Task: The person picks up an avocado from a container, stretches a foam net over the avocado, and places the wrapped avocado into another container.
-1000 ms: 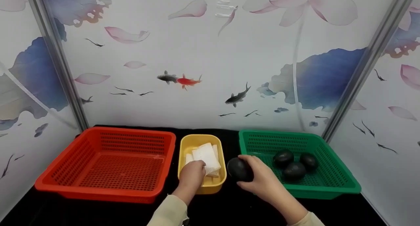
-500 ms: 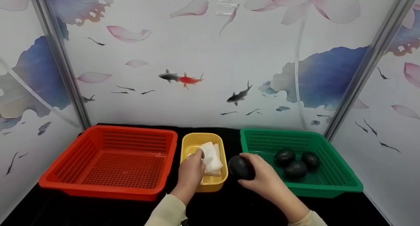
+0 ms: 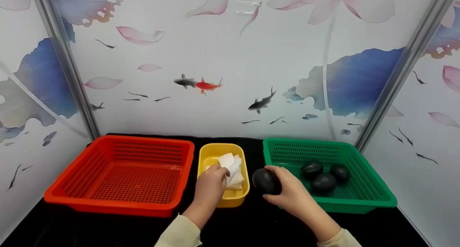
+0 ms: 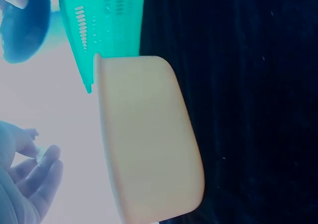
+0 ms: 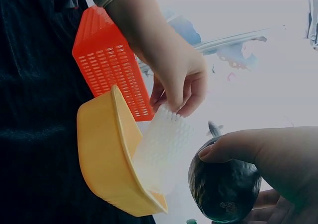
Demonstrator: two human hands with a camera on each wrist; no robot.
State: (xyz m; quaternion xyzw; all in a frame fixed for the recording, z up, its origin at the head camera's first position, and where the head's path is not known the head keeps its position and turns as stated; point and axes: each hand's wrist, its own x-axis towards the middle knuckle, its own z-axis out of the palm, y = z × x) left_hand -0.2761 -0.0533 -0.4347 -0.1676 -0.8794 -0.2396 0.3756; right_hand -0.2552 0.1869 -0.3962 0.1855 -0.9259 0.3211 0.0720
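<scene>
Over the yellow bin [image 3: 231,203], my left hand [image 3: 210,186] pinches a white foam net sleeve [image 5: 161,139] by its upper edge. In the right wrist view the sleeve hangs down from the fingertips into the bin. More white sleeves [image 3: 235,185] lie beneath it, partly hidden by the hand. My right hand [image 3: 293,193] holds a dark, bumpy-skinned avocado [image 3: 265,181] between thumb and fingers, in the gap between the yellow bin and the green basket [image 3: 355,206]. Several more avocados [image 3: 323,182] rest together inside that basket.
To the left stands a red slotted basket [image 3: 118,206], close to the yellow bin. All three containers sit on a black cloth [image 3: 237,231]. A white panel [image 3: 222,117] printed with fish and petals rises behind them, with metal posts [image 3: 381,96] at the corners.
My left hand has risen a little and drawn up one sleeve, which moved from lying flat to standing upright. The right hand keeps hold of the avocado almost in place.
</scene>
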